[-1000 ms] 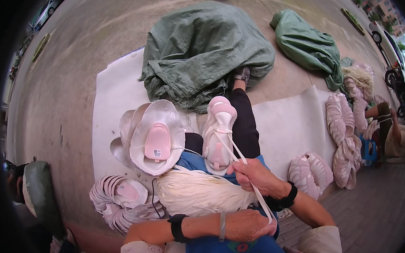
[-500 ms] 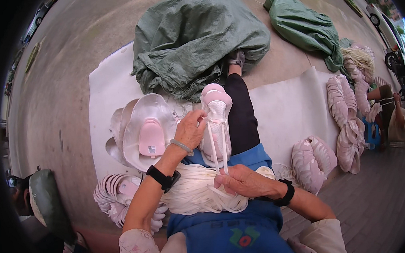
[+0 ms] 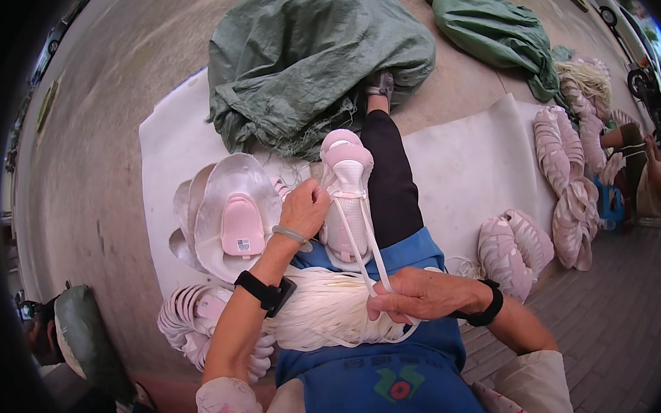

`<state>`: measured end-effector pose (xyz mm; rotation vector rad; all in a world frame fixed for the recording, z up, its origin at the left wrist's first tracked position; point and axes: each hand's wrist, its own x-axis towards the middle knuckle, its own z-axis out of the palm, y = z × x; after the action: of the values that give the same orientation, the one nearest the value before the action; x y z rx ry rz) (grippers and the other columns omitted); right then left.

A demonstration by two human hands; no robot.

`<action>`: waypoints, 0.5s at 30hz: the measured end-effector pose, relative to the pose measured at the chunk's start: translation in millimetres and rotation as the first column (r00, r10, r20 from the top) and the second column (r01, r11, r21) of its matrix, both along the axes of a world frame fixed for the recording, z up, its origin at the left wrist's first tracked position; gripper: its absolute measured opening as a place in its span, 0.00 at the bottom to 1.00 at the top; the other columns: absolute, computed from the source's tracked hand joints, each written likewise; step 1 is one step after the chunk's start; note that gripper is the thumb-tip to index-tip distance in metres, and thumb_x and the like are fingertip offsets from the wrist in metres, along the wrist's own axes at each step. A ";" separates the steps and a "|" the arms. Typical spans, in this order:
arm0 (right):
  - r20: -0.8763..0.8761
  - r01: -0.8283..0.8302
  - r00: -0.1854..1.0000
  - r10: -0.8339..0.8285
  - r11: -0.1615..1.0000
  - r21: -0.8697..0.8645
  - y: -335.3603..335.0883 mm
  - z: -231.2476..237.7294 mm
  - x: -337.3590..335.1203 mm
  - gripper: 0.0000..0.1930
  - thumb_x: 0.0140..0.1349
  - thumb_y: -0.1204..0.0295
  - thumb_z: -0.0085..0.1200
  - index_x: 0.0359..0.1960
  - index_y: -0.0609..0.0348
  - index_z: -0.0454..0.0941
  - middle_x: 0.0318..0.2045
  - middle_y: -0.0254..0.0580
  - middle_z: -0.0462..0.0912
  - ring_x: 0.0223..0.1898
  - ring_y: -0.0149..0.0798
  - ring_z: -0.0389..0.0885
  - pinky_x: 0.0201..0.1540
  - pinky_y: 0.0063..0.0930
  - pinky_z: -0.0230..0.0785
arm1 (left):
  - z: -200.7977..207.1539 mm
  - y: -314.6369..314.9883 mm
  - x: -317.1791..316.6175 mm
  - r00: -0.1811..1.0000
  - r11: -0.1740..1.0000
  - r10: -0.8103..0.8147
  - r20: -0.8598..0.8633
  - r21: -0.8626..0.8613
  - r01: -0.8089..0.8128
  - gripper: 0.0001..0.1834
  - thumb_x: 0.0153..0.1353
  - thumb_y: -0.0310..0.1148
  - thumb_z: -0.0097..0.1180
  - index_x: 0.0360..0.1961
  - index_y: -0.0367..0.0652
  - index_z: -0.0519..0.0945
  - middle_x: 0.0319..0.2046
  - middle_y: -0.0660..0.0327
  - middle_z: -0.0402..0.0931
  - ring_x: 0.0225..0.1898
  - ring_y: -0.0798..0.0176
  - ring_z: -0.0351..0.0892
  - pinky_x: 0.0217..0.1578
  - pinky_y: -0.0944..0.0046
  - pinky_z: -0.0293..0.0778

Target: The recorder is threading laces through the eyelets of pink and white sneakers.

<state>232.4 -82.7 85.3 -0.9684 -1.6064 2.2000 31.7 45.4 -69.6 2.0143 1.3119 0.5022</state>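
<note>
A pink and white sneaker [image 3: 347, 177] lies on my lap, its padded collar pointing away from me. Its two white laces [image 3: 355, 239] run taut from the upper toward me. My right hand [image 3: 419, 293] is closed around their lower ends, above a thick bundle of loose white laces [image 3: 317, 302] across my lap. Against the sneaker's left side, my left hand [image 3: 306, 208] has its fingers curled in and seems to grip the edge; the fingertips are partly hidden. A blue apron [image 3: 371, 378] covers my front.
Left of the sneaker are nested clear shells with a pink insole [image 3: 241, 225] and stacked pink shoe parts [image 3: 193, 313]. A large green sack [image 3: 321, 55] lies ahead, another green sack [image 3: 490, 34] beyond. More pink shoe uppers [image 3: 515, 252] sit right, near another person's arm [image 3: 650, 175].
My right hand has moved to the right with the laces, and longer stretches of them now show between it and the sneaker. My left hand stays at the sneaker's side. The view has shifted slightly.
</note>
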 end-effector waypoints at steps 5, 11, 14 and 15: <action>0.162 -0.086 0.987 -0.007 0.822 0.563 -9.1 -8.9 -12.5 0.17 0.69 0.67 0.33 0.27 0.65 0.71 0.16 0.48 0.72 0.19 0.46 0.73 0.25 0.36 0.66 | 66.9 -14.5 4.7 0.995 0.544 0.033 0.098 -0.837 0.064 0.19 0.65 0.45 0.46 0.28 0.38 0.75 0.22 0.60 0.76 0.20 0.65 0.75 0.22 0.65 0.75; 0.274 -0.187 0.962 0.014 0.765 0.617 -3.0 -11.1 -45.3 0.11 0.61 0.74 0.43 0.23 0.71 0.67 0.16 0.56 0.71 0.21 0.55 0.75 0.24 0.43 0.66 | 63.6 -43.2 24.1 0.676 0.147 0.668 0.312 -0.946 0.290 0.14 0.64 0.38 0.52 0.38 0.35 0.73 0.19 0.67 0.71 0.17 0.71 0.72 0.18 0.68 0.75; 0.318 -0.266 0.944 0.084 0.766 0.585 -4.0 -9.4 -18.1 0.11 0.60 0.74 0.44 0.24 0.70 0.68 0.17 0.56 0.72 0.22 0.56 0.75 0.25 0.44 0.66 | 56.2 -55.5 17.1 0.736 0.232 0.582 0.346 -0.938 0.258 0.10 0.61 0.34 0.54 0.35 0.36 0.74 0.20 0.65 0.70 0.17 0.70 0.73 0.19 0.68 0.75; 0.343 -0.319 0.929 0.142 0.778 0.542 -5.0 -8.1 -7.4 0.11 0.60 0.73 0.44 0.24 0.70 0.68 0.18 0.56 0.73 0.23 0.56 0.75 0.27 0.44 0.67 | 55.8 -57.6 16.6 0.789 0.290 0.510 0.344 -0.932 0.219 0.09 0.61 0.33 0.54 0.34 0.37 0.74 0.20 0.66 0.70 0.17 0.70 0.72 0.17 0.68 0.74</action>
<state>225.0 -87.7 77.2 -0.9486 -2.4597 1.5279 48.3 -12.3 -13.8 0.5617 0.9666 0.2525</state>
